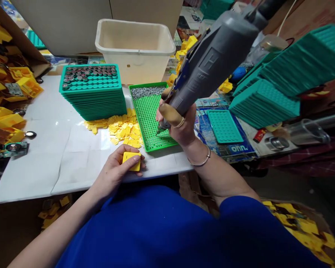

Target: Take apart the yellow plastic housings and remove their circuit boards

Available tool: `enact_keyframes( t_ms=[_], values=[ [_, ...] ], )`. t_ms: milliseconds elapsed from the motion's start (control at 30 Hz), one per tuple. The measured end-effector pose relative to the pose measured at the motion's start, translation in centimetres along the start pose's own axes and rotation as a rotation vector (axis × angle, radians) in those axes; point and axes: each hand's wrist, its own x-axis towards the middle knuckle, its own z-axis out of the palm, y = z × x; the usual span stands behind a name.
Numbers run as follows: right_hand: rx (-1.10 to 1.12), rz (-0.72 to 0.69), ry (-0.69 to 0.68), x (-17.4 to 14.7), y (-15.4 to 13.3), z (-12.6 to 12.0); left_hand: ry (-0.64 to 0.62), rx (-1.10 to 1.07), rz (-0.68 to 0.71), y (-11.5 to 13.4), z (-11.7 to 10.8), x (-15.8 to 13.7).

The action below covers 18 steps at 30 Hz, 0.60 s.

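Near the table's front edge, my left hand (117,165) is closed around a small yellow plastic case (127,160), its thumb lying across the top face. My right hand (184,124), with finger cots on some fingers, grips a grey electric screwdriver (212,56). The tool slants down to the left, its bit just over a green perforated tray (153,128); whether the tip touches a screw I cannot tell. A heap of small screws (149,92) fills the tray's far end. Left of the tray lies a pile of small yellow plastic pieces (125,128).
A stack of teal trays (96,98) holds button cells on top. Behind stands a white plastic bin (135,52). To the right are a single teal tray (225,126), more stacked teal trays (268,96) and a clear cup (307,132). Yellow cases with circuit boards (13,85) crowd the left.
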Motion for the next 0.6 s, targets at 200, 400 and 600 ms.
enact_keyframes(
  t_ms=[200,400,600],
  values=[
    [-0.002,-0.028,-0.009,0.0,-0.1,-0.1,0.005,-0.032,0.005,-0.2,-0.1,0.0],
    [0.041,-0.048,-0.005,-0.2,-0.1,0.0,-0.001,-0.056,0.010,-0.1,-0.1,-0.1],
    [0.090,-0.080,-0.028,0.1,-1.3,0.3,0.004,-0.186,0.010,-0.3,-0.2,0.3]
  ],
)
